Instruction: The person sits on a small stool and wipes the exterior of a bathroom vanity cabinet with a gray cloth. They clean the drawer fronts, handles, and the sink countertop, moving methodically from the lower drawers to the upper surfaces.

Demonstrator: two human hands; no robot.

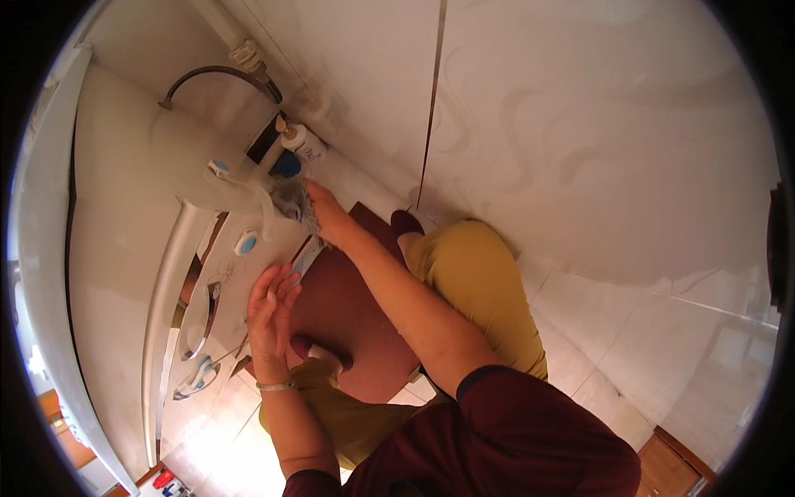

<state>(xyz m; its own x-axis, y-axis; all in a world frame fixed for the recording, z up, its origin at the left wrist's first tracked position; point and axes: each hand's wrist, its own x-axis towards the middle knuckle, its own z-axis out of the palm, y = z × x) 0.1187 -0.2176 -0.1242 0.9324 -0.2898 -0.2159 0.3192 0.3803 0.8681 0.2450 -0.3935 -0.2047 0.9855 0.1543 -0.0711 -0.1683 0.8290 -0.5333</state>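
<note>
My right hand (326, 211) holds a grey shaggy cloth (290, 197) against the corner of a white cabinet (130, 161). A clear strap of a child-safety latch (261, 196) wraps that corner, just beside the cloth. My left hand (271, 304) is raised in front of the cabinet's front panel, palm turned up and fingers apart, with nothing in it. Close to its fingertips is a second latch pad (246, 242), white with a blue button. Behind the cloth are a blue round object (287, 165) and a white pump bottle (304, 143).
A dark hose (211, 69) runs from a wall pipe valve (261, 74) to the cabinet. Light tiled wall (559, 124) rises close on the right. A dark red mat (366, 310) lies under my feet. Another latch (200, 373) sits lower on the cabinet front.
</note>
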